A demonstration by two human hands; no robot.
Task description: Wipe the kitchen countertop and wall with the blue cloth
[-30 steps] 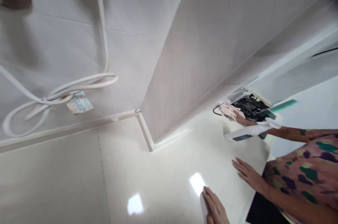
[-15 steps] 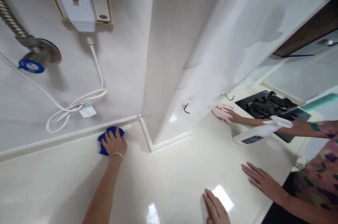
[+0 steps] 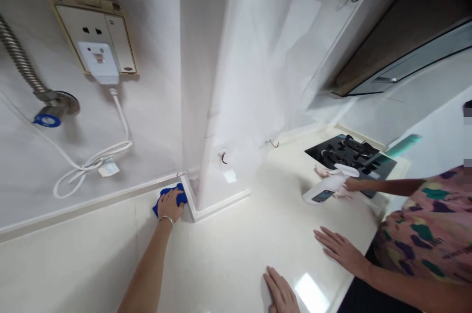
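Observation:
A blue cloth point(image 3: 181, 198) lies on the white countertop point(image 3: 221, 249), pushed up to the inner corner where the back edge strip meets the pillar. My left hand point(image 3: 170, 205), with a bracelet at the wrist, presses on it with the fingers curled over it; the palm side is hidden. Near the lower edge of the view, my right hand point(image 3: 282, 296) rests flat on the counter, fingers extended and holding nothing. Only part of that hand is in view.
At right, a co-worker's hand point(image 3: 342, 251) lies on the counter; the other is by a pink cloth point(image 3: 321, 170). A white spray bottle point(image 3: 320, 191) stands before a black gas hob point(image 3: 350, 153). Left wall: socket with plug point(image 3: 99, 60), looped white cable point(image 3: 99, 156), valve point(image 3: 55, 109).
My left hand has slid the blue cloth rightward along the back edge, closer to the pillar corner. The co-worker's far hand has drawn the pink cloth nearer. The camera view has shifted.

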